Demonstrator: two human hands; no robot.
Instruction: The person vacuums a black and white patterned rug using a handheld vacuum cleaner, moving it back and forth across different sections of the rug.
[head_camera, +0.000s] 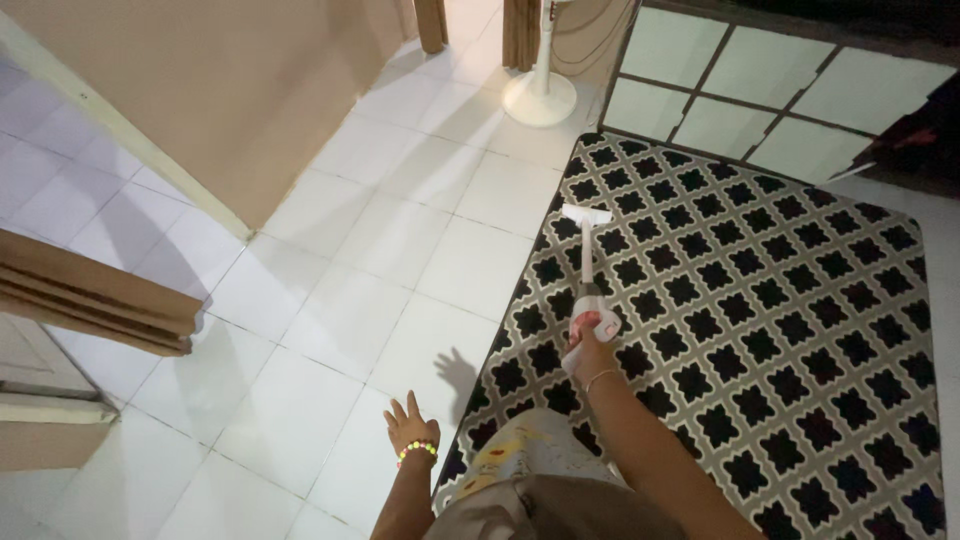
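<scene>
At lower centre, the left hand (410, 427) is hanging open, fingers spread, over the white tiled floor (340, 300). Right of it, the right hand (592, 340) is gripping the white stick vacuum (585, 262), its head resting on the patterned rug (760, 300).

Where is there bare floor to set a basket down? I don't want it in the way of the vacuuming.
Bare white tile floor lies between the beige wall and the patterned rug, ahead of the open left hand. The right hand grips the stick vacuum on the rug. It is crowded near the fan base.
</scene>
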